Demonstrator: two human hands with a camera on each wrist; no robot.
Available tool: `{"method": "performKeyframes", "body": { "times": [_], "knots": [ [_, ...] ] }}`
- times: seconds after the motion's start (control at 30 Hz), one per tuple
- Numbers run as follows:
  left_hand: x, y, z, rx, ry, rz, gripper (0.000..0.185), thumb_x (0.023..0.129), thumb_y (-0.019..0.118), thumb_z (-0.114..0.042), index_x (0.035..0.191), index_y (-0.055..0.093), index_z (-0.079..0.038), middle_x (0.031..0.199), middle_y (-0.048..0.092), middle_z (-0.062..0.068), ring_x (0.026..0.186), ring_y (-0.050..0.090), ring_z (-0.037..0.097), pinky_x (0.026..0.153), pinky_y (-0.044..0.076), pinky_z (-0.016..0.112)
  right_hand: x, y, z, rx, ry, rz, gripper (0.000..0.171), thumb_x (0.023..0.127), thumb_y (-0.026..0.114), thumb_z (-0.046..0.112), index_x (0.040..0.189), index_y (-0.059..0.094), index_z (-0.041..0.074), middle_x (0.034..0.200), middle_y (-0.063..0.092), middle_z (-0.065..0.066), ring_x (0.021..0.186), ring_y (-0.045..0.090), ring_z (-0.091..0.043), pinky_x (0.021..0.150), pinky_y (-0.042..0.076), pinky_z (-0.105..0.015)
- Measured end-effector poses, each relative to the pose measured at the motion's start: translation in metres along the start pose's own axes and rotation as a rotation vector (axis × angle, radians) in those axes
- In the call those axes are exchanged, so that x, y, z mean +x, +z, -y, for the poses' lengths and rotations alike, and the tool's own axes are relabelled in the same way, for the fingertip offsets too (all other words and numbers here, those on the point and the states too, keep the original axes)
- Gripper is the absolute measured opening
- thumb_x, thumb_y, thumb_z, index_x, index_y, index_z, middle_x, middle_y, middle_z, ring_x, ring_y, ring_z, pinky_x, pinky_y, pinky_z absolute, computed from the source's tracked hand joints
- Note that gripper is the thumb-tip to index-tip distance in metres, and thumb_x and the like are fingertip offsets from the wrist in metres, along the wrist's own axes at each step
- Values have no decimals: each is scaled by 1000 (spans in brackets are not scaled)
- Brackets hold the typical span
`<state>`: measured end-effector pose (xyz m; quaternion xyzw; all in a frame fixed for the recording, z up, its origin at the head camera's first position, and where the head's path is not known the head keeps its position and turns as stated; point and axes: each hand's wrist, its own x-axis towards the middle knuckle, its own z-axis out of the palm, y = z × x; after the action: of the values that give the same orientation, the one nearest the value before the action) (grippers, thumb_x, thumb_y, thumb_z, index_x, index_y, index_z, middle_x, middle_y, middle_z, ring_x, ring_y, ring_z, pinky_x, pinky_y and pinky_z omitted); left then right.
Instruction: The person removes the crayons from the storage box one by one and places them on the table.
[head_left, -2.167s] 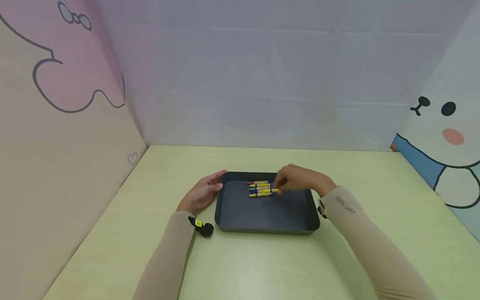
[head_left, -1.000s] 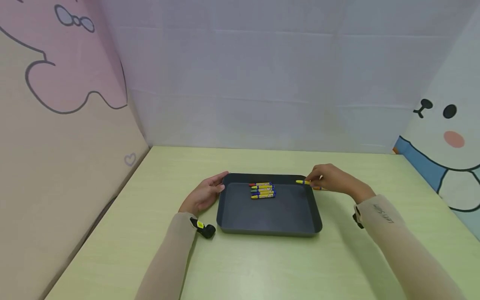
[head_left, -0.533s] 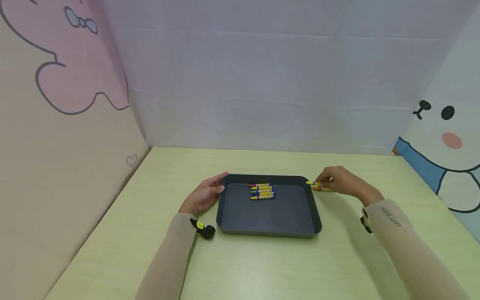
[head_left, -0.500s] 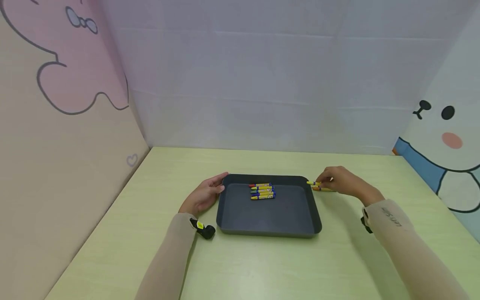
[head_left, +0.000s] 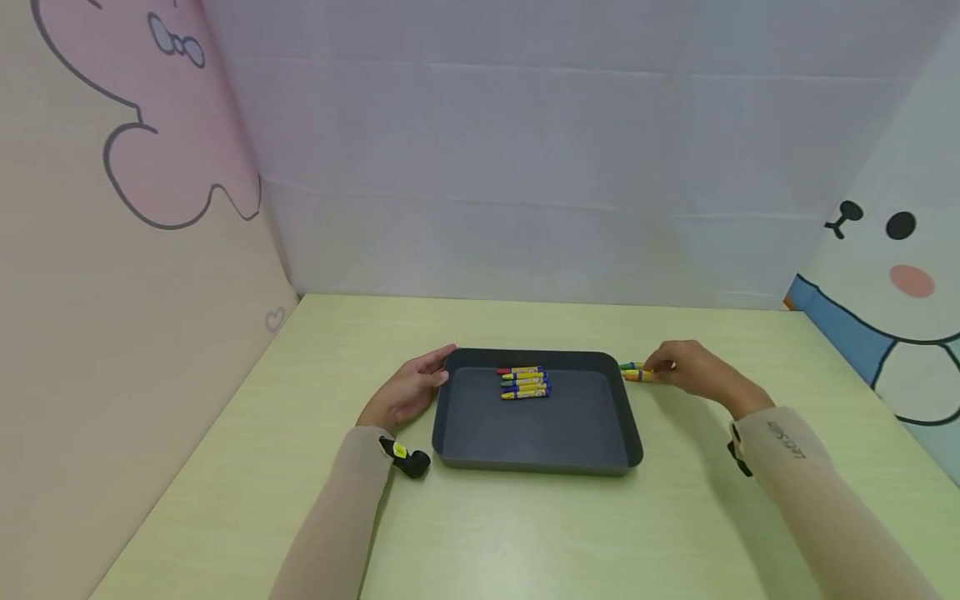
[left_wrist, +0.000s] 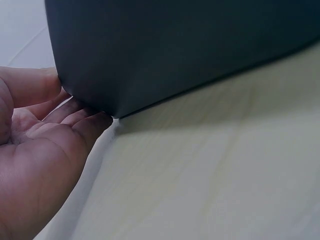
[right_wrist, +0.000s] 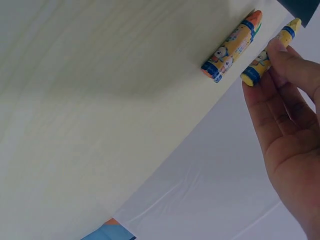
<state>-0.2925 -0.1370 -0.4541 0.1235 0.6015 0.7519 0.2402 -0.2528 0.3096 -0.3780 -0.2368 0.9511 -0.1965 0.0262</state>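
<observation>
Staged recording booth, not a lived-in room. A pale green wood-grain table [head_left: 525, 533] is enclosed on three sides by panels: plain white sheeting [head_left: 525, 167] beyond the hands, a pink-and-beige cartoon panel [head_left: 112, 250] outside the left hand, a cartoon bear-face panel [head_left: 892, 275] outside the right hand.

Left hand [head_left: 405, 392] lies palm-up at nine o'clock, fingers relaxed and straight — right hand [head_left: 686, 372] reaches toward two o'clock, fingertips [right_wrist: 280, 50] pinching lightly, both forearms sleeved
</observation>
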Motion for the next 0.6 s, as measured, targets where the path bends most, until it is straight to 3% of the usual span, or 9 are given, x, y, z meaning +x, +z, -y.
{"method": "performKeyframes", "body": {
  "times": [0.4,0.6],
  "knots": [
    [0,3,-2,-4,-10,-24,60,98,40,8,153,20,-3,163,-1,8,149,-8,22,121,6,39,-2,11,-9,24,2,6,16,84,65,-6,97,73,0,92,68,-11,87,64,-29,74,54,-38],
    [1,1,-1,11,-15,-22,59,98,41,6,153,21,-4,163,-2,8,149,-9,23,121,4,39,-1,14,-10,-9,-39,-13,15,83,65,-8,93,74,0,89,69,-11,84,65,-30,72,54,-37]
  ]
}}
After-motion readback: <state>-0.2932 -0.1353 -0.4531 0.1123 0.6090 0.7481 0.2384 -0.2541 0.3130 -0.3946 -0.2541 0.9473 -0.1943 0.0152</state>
